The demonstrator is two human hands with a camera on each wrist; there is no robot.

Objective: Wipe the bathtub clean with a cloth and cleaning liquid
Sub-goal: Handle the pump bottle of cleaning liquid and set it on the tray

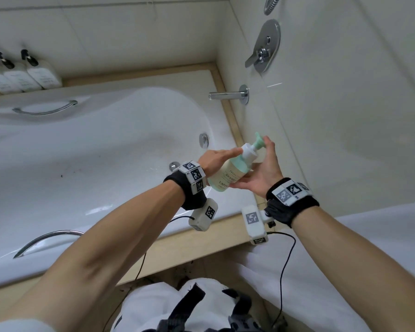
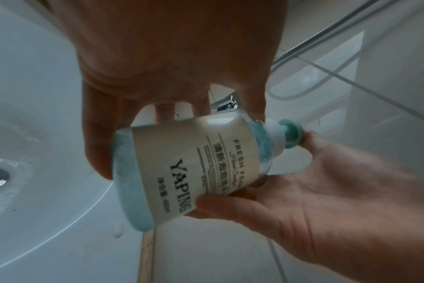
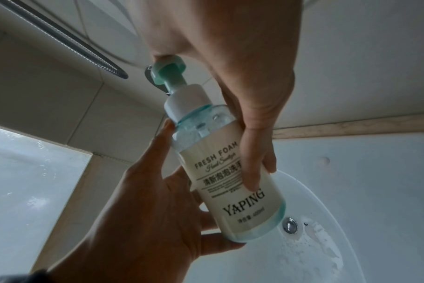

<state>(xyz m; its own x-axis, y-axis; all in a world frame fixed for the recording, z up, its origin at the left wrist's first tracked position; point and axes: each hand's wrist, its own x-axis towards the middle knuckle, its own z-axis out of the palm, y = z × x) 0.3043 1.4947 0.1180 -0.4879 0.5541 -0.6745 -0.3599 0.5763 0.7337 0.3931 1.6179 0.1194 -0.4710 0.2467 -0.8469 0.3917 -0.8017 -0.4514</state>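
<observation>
1. The head view is evenly bright, with soft diffuse light and weak shadows.
2. Glare streaks the wall tile (image 1: 273, 85) beyond the hands.
3. Straight edges bow strongly toward the borders of every view.
4. Both wrist views are dimmer and grainier, the palms dark against pale surfaces.
5. The bottle label (image 2: 182, 168) between the hands is slightly soft, and the background beyond it is blurred.
</observation>
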